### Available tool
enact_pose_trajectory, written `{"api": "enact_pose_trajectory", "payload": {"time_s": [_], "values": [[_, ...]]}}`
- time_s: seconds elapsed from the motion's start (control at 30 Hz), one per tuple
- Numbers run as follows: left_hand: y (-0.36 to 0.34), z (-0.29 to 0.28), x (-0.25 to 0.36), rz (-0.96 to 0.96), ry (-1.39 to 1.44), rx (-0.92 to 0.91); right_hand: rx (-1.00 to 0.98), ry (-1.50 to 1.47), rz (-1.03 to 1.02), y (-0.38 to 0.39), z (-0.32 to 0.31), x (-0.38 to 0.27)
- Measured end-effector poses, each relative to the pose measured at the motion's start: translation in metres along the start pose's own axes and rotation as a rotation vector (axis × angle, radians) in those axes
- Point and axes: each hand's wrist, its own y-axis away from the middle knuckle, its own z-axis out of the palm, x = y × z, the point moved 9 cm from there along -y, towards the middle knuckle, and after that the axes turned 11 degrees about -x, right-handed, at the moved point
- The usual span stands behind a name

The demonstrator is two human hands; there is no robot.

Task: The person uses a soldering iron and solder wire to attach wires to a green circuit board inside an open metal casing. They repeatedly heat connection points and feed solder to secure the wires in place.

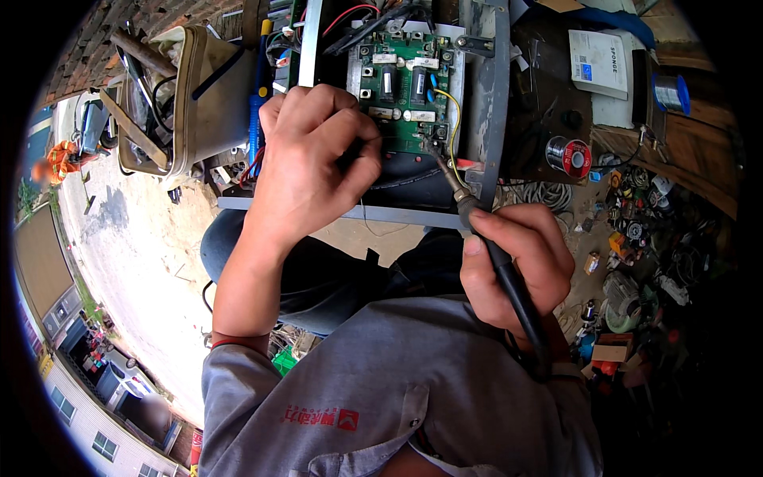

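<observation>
My right hand (520, 266) grips the black handle of a soldering iron (505, 270). The iron slants up and left, its tip at the lower edge of a green circuit board (403, 87). Close by on the board's left, my left hand (318, 155) is closed in a pinch. A thin strand, seemingly solder wire, runs from its fingers toward the iron's tip, and a fine length dangles below. White blocks, black parts and blue discs sit on the board. A yellow wire (457, 119) curves down its right side. The board lies inside a grey metal case (494, 103).
Left of the case stands a beige bucket (214, 95) of tools beside a blue screwdriver (256, 119). On the right are a solder spool (569, 155), another wire spool (671, 94) and a white sponge packet (600, 63). Mixed parts and a motor (628, 302) litter the ground at right.
</observation>
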Motion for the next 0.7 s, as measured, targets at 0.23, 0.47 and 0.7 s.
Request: {"api": "enact_pose_trajectory", "payload": {"time_s": [0.23, 0.47, 0.7], "values": [[0.001, 0.002, -0.001, -0.001, -0.004, -0.01, 0.014, 0.021, -0.014, 0.001, 0.006, 0.001], [0.001, 0.003, 0.0, -0.008, -0.003, -0.008, 0.003, 0.062, -0.009, 0.0, 0.01, -0.003], [0.001, 0.004, 0.0, -0.012, -0.011, 0.0, 0.004, 0.073, -0.026, -0.001, 0.012, -0.005]]}}
